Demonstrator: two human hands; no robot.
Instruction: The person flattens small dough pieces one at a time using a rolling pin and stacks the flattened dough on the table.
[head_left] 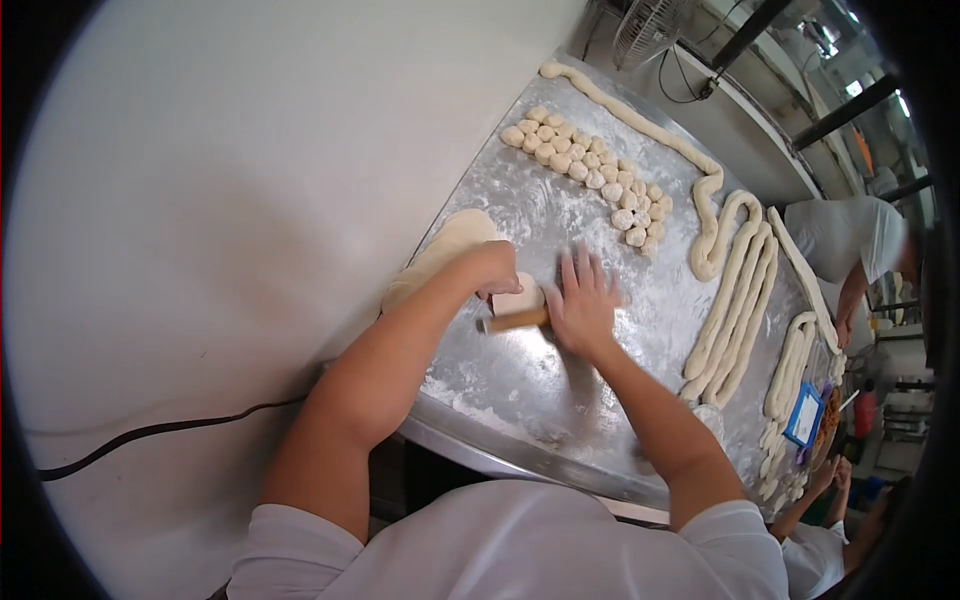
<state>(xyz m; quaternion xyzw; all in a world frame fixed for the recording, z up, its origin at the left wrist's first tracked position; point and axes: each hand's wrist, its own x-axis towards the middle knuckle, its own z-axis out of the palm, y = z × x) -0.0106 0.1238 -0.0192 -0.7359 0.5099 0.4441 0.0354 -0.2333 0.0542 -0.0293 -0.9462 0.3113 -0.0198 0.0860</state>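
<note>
The dough round (522, 294) lies on the bench (612, 425), just past the rolling pin (517, 320) as seen from the person's body. I judge this piece to be light and very soft; it should stretch or crease easily if the pull is strong. Some flour (478, 412) whitens the metal around the rolling pin, so the underside will probably slide rather than stick. The best hold seems to be a gentle pinch at the edge, away from the rolling pin, while the wood, stiff and smooth, can take a flat palm.

The fingers of the left hand (495, 268) are curled and appear to pinch the dough round at its left edge, beyond the rolling pin; the exact contact is partly hidden. The fingers of the right hand (583, 310) are spread and blurred, not clenched, with the palm at the right end of the rolling pin.
</note>
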